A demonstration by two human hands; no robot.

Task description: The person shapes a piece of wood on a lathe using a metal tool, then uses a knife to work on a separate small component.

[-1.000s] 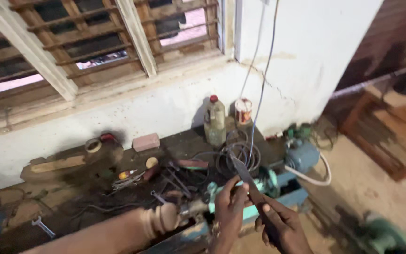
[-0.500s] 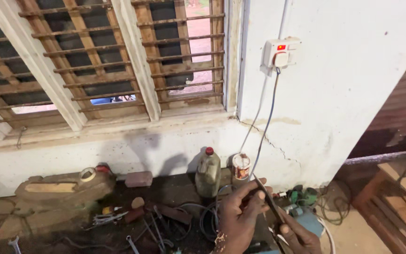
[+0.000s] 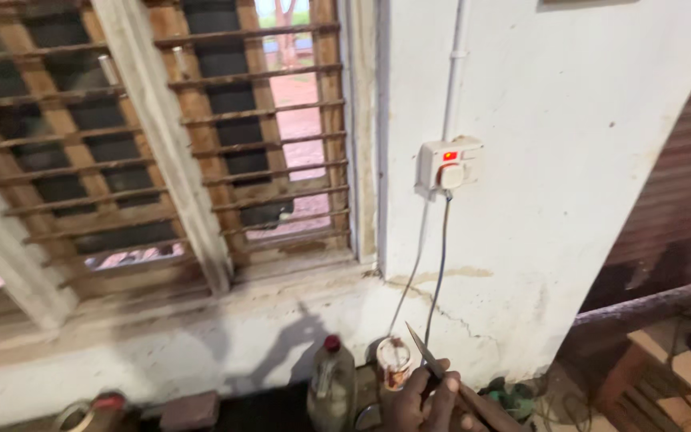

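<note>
**Blade held up at the bottom edge of the view**

A long, thin, pointed blade is held tip-up at the lower middle of the frame, slanting up and to the left, with its point rising in front of the pale wall. It is gripped low on its length by the left hand, whose fingers are curled closed around it. The right hand lies just beside, lower and to the right, along what seems to be the handle end; only a sliver of it is in view, so it cannot be told whether it is closed or open. The two hands are close together, touching or nearly so.

As far as can be judged, the blade is lifted and in hand but not applied to anything: no workpiece is seen against it, and whatever work it is meant for appears not yet begun.

Just left of the blade a small round tin stands against the wall, and further left a plastic bottle with a red cap. A dark cable runs down from a wall socket with a plug to behind the tin. On the far left a wooden louvred window fills the wall. Green tools lie low on the right, and timber beyond them.
</note>
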